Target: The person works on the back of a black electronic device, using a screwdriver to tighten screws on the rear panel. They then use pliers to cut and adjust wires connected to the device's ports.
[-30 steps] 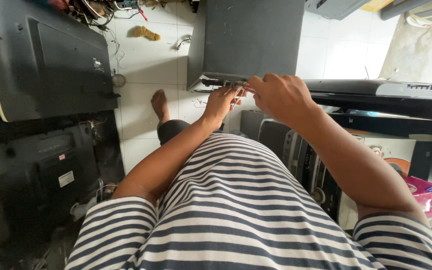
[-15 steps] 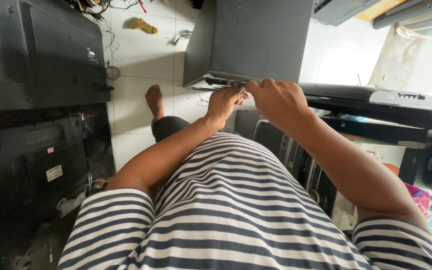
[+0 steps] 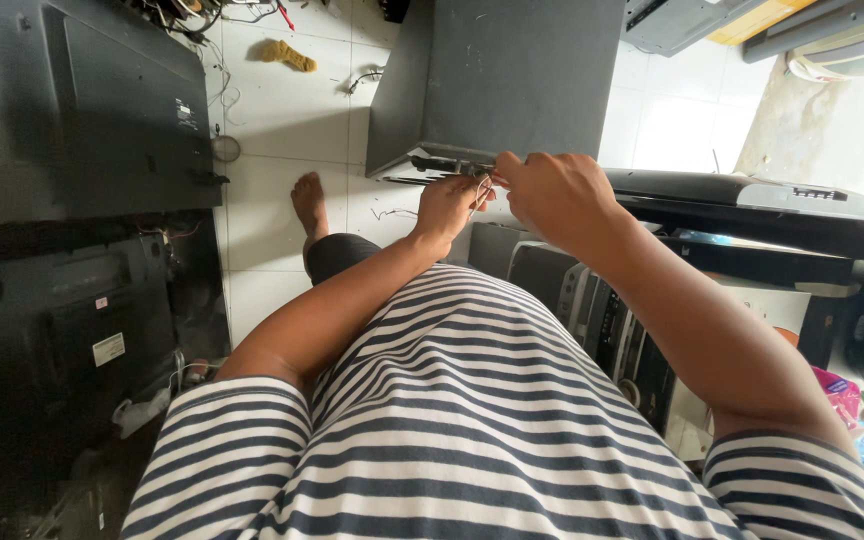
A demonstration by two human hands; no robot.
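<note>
Far left there's a black flat-panel TV back (image 3: 82,110) leaning over the white tiled floor (image 3: 282,130), with a bare foot (image 3: 307,205) showing further in. Left hand (image 3: 449,205) is pinched narrow on some thin pale wires (image 3: 479,190) right at the bottom edge of a dark grey metal case (image 3: 512,80). Right hand (image 3: 552,195) is curled on the same wires, touching the left. A black printer (image 3: 752,195) sits to the right.

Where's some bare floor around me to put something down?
White tiles between the flat black panel and the grey box lie mostly bare. Crowded: both hands, left hand and right hand, at the box's edge; stacked devices to the right.
</note>
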